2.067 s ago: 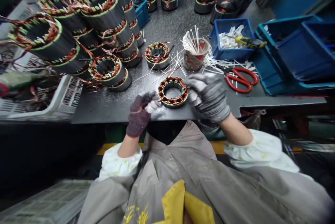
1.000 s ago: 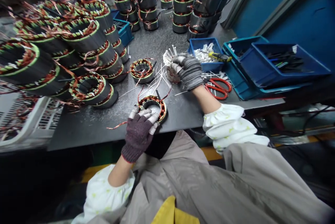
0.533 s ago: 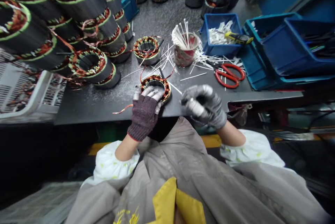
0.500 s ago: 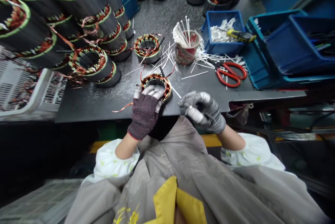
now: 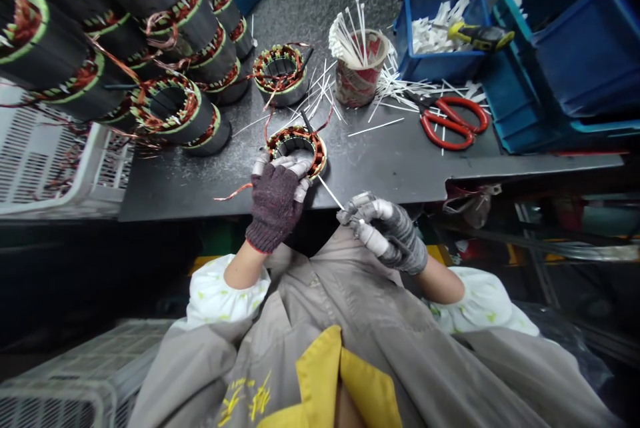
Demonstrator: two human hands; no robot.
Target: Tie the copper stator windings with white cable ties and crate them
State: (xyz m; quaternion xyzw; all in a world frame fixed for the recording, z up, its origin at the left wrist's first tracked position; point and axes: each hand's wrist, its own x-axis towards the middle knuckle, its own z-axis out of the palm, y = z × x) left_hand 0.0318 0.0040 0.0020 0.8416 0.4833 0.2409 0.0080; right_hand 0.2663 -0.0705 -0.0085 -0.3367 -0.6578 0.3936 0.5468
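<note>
My left hand [image 5: 276,205], in a dark knitted glove with white-wrapped fingertips, grips the near left rim of a motor stator [image 5: 320,153] with copper windings. The stator stands on the bench near its front edge, and a dark sleeved lead sticks up from its far side. From the stator's near right side a white cable tie [image 5: 330,192] runs out toward me. My right hand [image 5: 387,231], in a grey glove, is closed in a pinch on the tie's free end, just past the bench edge.
Another stator [image 5: 281,75] sits behind, with stator stacks [image 5: 200,48] to the left. A cup of cable ties [image 5: 357,81], loose ties, red-handled scissors [image 5: 453,123] and blue bins [image 5: 445,65] lie to the right. A white basket [image 5: 55,188] stands at the left.
My right hand has drawn slightly down toward me, and the cable tie now shows as a straight line to its fingers. My left hand stays on the stator. The view has shifted slightly.
</note>
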